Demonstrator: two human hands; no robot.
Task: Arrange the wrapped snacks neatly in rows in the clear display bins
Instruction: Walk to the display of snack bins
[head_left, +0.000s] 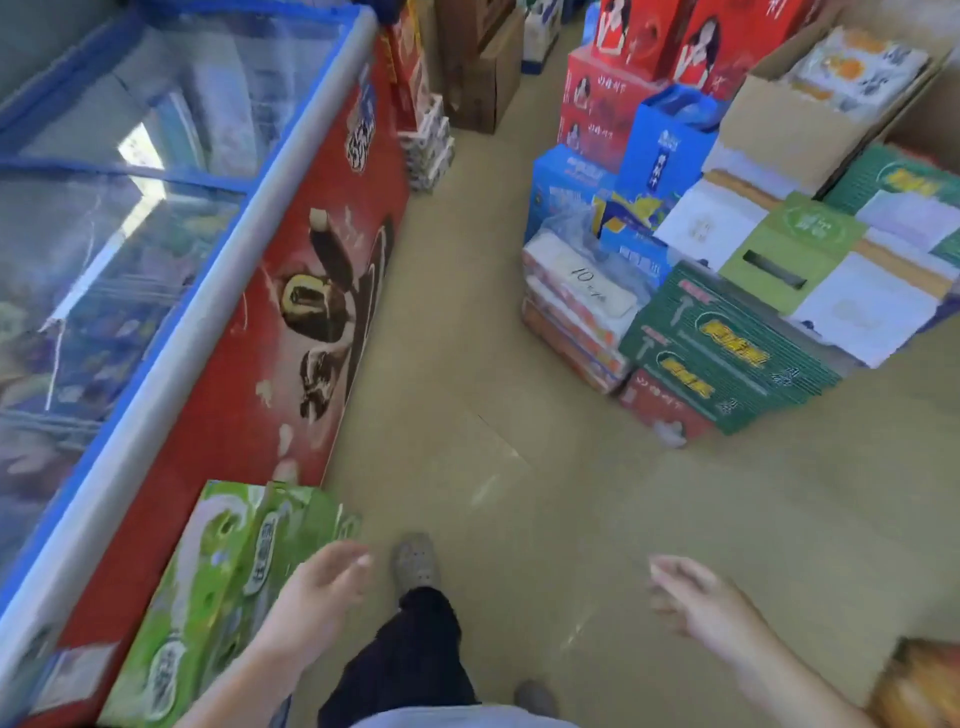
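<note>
Currently | left hand (324, 582) holds nothing, fingers loosely spread, just right of green cartons (218, 587) set against red freezer (291, 312) | right hand (696, 603) holds nothing, fingers relaxed, over floor (519, 519) | stacked boxes (727, 353) well ahead of right hand | wrapped snacks: cannot tell where

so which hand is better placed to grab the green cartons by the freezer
Left. The left hand hangs open right by the green cartons against the freezer. The right hand, also open and empty, is over the floor beyond the leg.
</note>
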